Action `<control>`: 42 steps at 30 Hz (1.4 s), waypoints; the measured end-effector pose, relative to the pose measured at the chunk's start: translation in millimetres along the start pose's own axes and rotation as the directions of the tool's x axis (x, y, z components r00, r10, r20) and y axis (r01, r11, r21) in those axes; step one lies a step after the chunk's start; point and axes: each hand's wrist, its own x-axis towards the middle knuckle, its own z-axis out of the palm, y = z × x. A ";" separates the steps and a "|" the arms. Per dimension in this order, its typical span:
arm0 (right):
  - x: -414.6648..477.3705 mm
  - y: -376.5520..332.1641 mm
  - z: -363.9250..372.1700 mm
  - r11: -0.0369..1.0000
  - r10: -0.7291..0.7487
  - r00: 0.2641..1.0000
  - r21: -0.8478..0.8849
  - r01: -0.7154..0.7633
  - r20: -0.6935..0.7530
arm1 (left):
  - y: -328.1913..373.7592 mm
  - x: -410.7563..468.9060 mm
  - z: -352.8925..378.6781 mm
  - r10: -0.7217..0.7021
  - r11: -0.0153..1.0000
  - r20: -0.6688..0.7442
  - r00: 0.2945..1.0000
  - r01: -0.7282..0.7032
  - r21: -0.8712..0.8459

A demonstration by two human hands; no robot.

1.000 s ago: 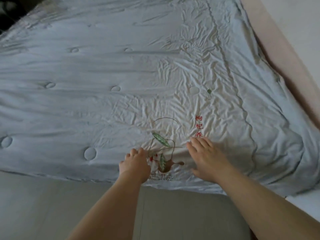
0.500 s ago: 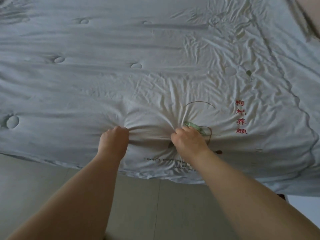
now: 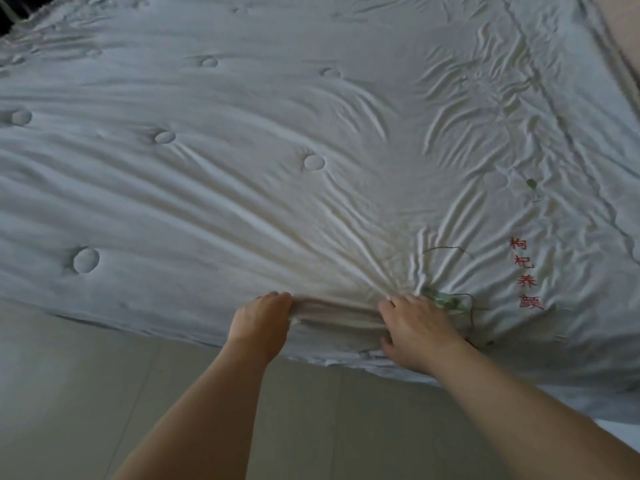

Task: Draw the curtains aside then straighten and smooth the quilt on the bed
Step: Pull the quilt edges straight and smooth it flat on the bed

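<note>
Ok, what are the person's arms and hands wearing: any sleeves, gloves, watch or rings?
Nothing visible. The left forearm and right forearm are bare up to the frame edge, with no sleeve in view. The left hand and right hand are ungloved. There is no watch or band at either wrist, and no ring on the fingers that show.
</note>
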 end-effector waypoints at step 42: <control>325.6 -478.9 -119.1 0.946 -0.269 0.944 0.133 0.297 -0.193 | -556.5 40.0 -101.7 -0.391 0.901 -0.002 0.921 0.383 0.202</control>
